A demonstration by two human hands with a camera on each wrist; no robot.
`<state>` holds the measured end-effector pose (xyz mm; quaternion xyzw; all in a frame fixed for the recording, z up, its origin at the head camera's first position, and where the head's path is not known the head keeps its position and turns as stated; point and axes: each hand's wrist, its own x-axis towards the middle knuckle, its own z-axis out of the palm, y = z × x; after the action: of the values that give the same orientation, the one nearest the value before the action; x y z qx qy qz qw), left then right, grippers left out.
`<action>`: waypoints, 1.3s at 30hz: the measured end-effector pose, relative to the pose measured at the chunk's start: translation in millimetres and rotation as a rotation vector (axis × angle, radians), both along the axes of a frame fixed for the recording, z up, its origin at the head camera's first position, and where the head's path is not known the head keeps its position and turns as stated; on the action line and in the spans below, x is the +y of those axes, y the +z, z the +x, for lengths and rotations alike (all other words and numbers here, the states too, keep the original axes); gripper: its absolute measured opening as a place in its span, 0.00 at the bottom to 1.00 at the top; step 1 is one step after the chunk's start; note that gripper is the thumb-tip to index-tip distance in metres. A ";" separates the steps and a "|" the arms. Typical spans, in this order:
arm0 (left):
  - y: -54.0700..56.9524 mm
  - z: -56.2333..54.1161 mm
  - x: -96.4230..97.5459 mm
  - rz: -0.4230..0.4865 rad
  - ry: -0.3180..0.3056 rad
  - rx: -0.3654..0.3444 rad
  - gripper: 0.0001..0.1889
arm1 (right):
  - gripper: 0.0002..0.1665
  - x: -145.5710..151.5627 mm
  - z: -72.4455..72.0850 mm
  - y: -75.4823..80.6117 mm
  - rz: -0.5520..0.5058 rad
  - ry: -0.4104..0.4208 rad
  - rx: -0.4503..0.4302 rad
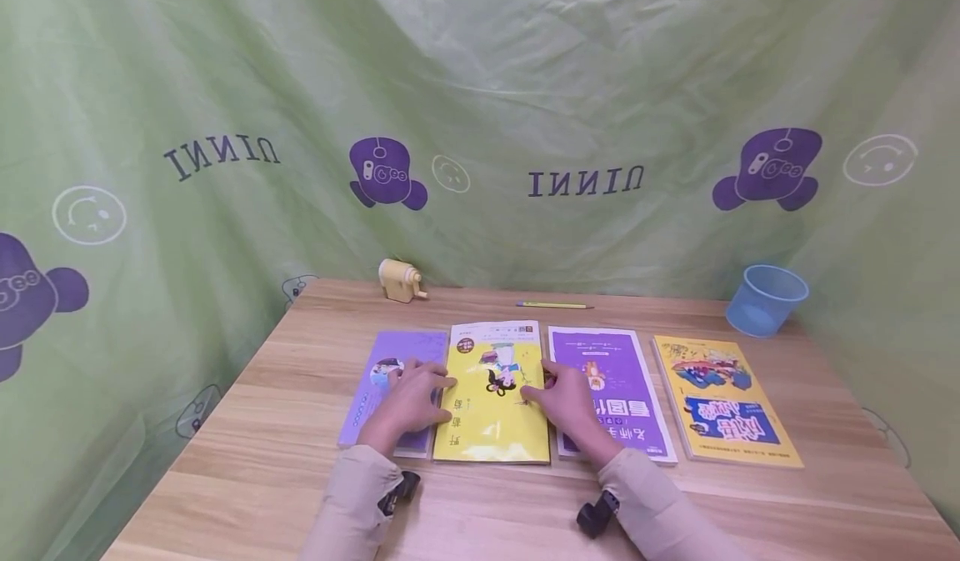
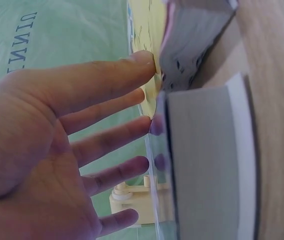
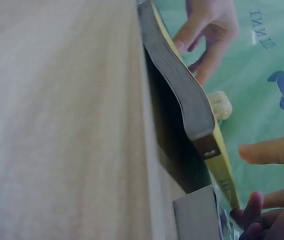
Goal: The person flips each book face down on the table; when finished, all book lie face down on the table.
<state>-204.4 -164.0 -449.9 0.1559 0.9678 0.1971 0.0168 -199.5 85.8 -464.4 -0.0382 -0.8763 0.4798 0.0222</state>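
A yellow book (image 1: pixel 491 411) with a drawn figure on its cover lies between my hands, second from the left. My left hand (image 1: pixel 408 398) is at its left edge over a purple book (image 1: pixel 358 415); the fingers are straight and spread, and the thumb touches the yellow book's edge. My right hand (image 1: pixel 566 398) is at the right edge, above a second purple book (image 1: pixel 652 394). In the right wrist view its fingertips (image 3: pixel 254 205) touch the spine, while the thumb stands apart from the cover. There the book looks bowed, its spine side raised from the table.
A yellow-orange book (image 1: pixel 727 403) lies at the right of the row. Behind the books are a cream pencil sharpener (image 1: pixel 400 280) and a pencil (image 1: pixel 555 305). A blue bin (image 1: pixel 765 301) stands at the back right of the wooden table (image 1: pixel 247 428), before a green curtain (image 1: pixel 480 61).
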 end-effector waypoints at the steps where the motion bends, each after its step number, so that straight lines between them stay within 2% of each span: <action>1: 0.2 -0.1 0.0 -0.003 -0.004 0.004 0.28 | 0.42 1.0 -0.9 -0.3 -0.025 -0.013 0.003; 9: -0.2 -0.5 -0.9 -0.007 -0.025 0.004 0.30 | 0.34 9.0 -7.7 0.2 -0.202 -0.071 0.060; 18: 2.4 0.5 6.0 0.036 -0.013 -0.053 0.39 | 0.35 21.2 -8.7 6.1 -0.418 -0.034 0.025; 25: 4.7 1.3 10.1 0.066 -0.008 -0.057 0.40 | 0.38 28.2 -11.0 6.7 -0.468 0.011 0.031; 29: 4.9 0.4 10.9 0.090 -0.025 -0.072 0.39 | 0.38 30.2 -12.8 6.7 -0.505 0.023 0.063; 39: 2.8 -1.1 17.7 0.173 -0.084 -0.119 0.38 | 0.34 32.2 -14.5 9.9 -0.521 0.081 0.129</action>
<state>-205.5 -146.3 -447.1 0.1852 0.9369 0.2882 0.0691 -214.0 118.1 -454.5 0.0229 -0.7209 0.6909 0.0484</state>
